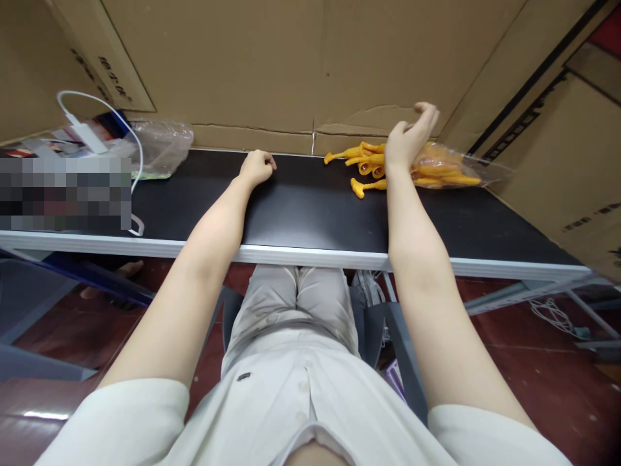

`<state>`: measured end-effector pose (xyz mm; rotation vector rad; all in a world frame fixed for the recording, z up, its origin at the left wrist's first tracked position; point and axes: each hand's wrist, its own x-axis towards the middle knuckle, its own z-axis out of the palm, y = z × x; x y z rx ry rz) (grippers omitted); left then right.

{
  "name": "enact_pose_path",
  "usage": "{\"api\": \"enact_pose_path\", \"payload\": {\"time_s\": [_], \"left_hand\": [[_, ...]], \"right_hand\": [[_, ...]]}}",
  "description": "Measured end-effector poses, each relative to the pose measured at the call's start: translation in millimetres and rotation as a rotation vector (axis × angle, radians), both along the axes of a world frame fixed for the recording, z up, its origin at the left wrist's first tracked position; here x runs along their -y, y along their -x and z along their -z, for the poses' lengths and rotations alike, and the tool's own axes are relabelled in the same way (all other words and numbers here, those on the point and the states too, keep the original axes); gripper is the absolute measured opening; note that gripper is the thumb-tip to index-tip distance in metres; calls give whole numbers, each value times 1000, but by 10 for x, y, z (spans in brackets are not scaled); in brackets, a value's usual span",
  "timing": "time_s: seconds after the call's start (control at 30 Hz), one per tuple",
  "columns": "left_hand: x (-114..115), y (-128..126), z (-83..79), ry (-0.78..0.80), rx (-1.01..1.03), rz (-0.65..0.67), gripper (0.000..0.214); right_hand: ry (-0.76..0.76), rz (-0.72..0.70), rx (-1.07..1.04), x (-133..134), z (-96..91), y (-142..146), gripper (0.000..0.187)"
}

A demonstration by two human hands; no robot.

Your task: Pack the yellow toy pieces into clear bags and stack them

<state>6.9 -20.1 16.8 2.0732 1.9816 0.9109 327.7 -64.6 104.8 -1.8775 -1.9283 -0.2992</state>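
Note:
My left hand (257, 167) rests on the black tabletop (310, 213) with its fingers curled in, and nothing shows in it. Over on the right, my right hand (412, 136) is raised above a bunch of yellow-orange plastic pieces (371, 155), its fingers stretched away and bent at the tips, with no object visible in it. The pieces are long, with hooked or T-shaped ends and some round dark-centred ends; their exact kind is unclear. Part of the bunch lies inside a clear plastic bag (449, 165), and my right wrist and forearm cover its middle.
Cardboard (272, 65) walls the back and the right side. At the left are a crumpled clear bag (169, 145), a white charger (90, 137) with its cable, and a blurred-out area. A metal edge (315, 257) runs along the table front. Chair parts and cables are below.

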Motion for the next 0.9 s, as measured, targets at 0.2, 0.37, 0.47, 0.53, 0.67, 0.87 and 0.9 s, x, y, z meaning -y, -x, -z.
{"api": "enact_pose_path", "payload": {"time_s": [0.2, 0.37, 0.47, 0.53, 0.67, 0.87, 0.9], "left_hand": [[-32, 33, 21, -6, 23, 27, 39], [5, 15, -3, 3, 5, 31, 42], [26, 1, -18, 9, -17, 25, 43], [26, -1, -19, 10, -30, 24, 44], [-3, 11, -6, 7, -3, 29, 39], [-3, 12, -9, 18, 2, 29, 37], [6, 7, -14, 20, 1, 28, 38]], "right_hand": [[337, 48, -111, 4, -3, 216, 34], [606, 71, 36, -81, 62, 196, 29], [652, 83, 80, -150, 96, 137, 30], [660, 100, 85, -177, 123, 123, 25], [602, 71, 103, -164, 171, 178, 16], [639, -29, 111, -113, 216, 346, 28], [642, -51, 102, -112, 227, 370, 29]]}}
